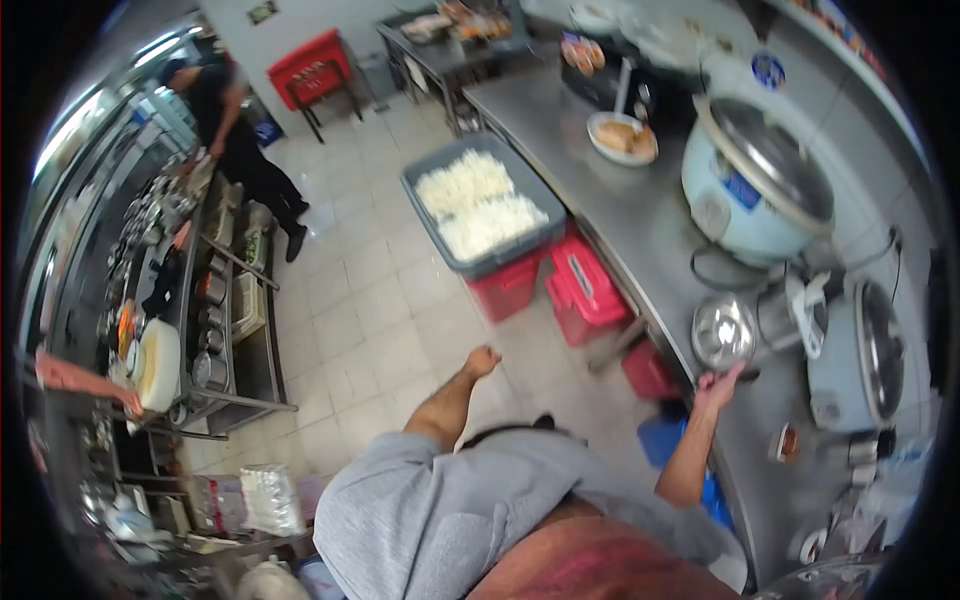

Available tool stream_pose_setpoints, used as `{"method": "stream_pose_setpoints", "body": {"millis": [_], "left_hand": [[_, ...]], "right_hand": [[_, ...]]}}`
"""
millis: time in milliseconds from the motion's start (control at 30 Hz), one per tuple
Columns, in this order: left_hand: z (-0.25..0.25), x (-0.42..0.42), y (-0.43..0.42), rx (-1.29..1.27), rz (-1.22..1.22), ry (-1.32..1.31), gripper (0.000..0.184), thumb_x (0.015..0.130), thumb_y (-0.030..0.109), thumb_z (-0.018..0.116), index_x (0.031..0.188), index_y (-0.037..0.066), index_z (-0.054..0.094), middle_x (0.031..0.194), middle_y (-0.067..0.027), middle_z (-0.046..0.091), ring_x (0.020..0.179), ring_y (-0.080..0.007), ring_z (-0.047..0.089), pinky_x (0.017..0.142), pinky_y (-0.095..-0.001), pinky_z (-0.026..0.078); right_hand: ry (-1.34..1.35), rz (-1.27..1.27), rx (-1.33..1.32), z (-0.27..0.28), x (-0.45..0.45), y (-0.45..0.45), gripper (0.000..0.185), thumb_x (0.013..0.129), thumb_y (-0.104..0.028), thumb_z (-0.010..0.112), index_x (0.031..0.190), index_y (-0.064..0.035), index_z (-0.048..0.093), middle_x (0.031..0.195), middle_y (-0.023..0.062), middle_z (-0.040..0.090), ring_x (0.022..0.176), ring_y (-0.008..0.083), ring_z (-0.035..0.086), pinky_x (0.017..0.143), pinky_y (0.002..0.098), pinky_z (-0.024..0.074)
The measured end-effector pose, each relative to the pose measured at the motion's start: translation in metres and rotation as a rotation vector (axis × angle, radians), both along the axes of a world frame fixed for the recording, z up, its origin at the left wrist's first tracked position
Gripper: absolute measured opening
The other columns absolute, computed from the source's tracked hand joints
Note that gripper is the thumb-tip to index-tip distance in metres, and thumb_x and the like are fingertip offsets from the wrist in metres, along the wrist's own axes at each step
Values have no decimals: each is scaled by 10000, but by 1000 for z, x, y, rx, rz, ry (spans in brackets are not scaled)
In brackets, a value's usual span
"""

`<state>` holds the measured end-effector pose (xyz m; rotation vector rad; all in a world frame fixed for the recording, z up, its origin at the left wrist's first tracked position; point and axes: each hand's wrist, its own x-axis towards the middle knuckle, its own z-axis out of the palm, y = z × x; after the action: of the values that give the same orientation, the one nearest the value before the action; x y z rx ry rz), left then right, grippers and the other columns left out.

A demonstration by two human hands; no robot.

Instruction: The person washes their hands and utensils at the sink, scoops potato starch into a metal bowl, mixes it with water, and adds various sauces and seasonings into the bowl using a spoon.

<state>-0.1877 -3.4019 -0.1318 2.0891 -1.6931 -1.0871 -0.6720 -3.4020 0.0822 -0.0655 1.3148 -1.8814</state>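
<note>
Over the tiled floor hangs my left hand [484,361], its fingers curled in and nothing visible in them. My right hand [718,388] is at the edge of the steel counter [655,235], fingers closed at the near rim of a shiny metal bowl [724,332]. Just beyond the bowl lies a metal pot [783,314] with a pale cloth or packet over it. A large light-blue rice cooker [735,195] with a lid is further along the counter; a second cooker [845,365] is at the right.
A grey tub [468,268] of white rice rests on red containers [508,288] beside the counter. A white bowl [622,140] holds brown food. Red and blue bins stand under the counter. At the left, a person in dark clothes [235,135] works by a steel rack [240,385].
</note>
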Motion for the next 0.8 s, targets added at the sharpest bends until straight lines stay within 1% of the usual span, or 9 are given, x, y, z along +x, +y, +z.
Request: {"method": "stream_pose_setpoints", "body": {"millis": [67,167,233,333,400,500,600,700,800], "left_hand": [[-15,-5,-14,64,-54,69,361,760,375,576,819,19,598,836,-193,620,807,-360,581,737,-421,458],[-34,-1,-46,107,-24,157,322,723,349,635,772,34,592,758,-158,624,740,-301,593,682,-380,462],[-53,9,-77,195,55,159,356,705,357,643,804,19,590,784,-166,626,770,-303,594,711,-379,463],[-79,12,-135,261,149,215,359,709,328,646,877,15,594,852,-168,627,865,-312,585,765,-375,456],[-104,2,-171,306,121,255,353,711,317,650,887,16,595,845,-168,626,864,-320,583,761,-374,458],[-137,-19,-205,68,-54,530,263,767,254,651,836,42,510,624,-34,496,500,-140,477,431,-292,401],[-134,-53,-241,220,336,606,294,774,267,653,908,73,476,621,-1,471,471,-128,444,411,-272,369],[-134,-71,-265,368,299,623,423,777,360,649,1028,103,427,778,-24,514,619,-140,486,516,-278,396],[-108,-90,-284,471,531,720,600,757,539,600,1118,104,400,1068,-87,454,939,-155,411,730,-347,362]], "right_hand": [[21,-160,13,2,18,2,436,867,-481,472,681,-120,314,550,-34,252,426,81,260,340,233,215],[604,-283,101,-28,55,11,299,919,-307,431,729,-85,369,560,-3,382,431,100,362,358,231,301],[870,-8,176,-55,69,12,217,916,-226,447,789,-52,467,593,25,420,526,106,422,478,268,376],[1747,154,209,-37,97,-34,155,827,-189,582,863,-38,579,694,130,484,629,267,496,578,372,405],[1922,186,228,-33,106,-72,166,779,-189,626,854,-49,578,736,118,508,689,304,505,598,384,410],[1964,169,354,-42,117,-116,166,766,-190,637,849,-60,577,749,108,516,699,291,522,601,387,413],[1947,76,517,-56,127,-143,141,801,-182,601,835,-47,582,750,119,530,705,305,532,603,388,419],[1992,-4,671,-68,126,-151,159,781,-206,619,809,-59,564,745,95,538,695,292,538,600,391,421],[1935,3,791,-67,128,-156,185,812,-241,581,804,-58,559,729,110,555,670,313,546,584,409,421]]}}
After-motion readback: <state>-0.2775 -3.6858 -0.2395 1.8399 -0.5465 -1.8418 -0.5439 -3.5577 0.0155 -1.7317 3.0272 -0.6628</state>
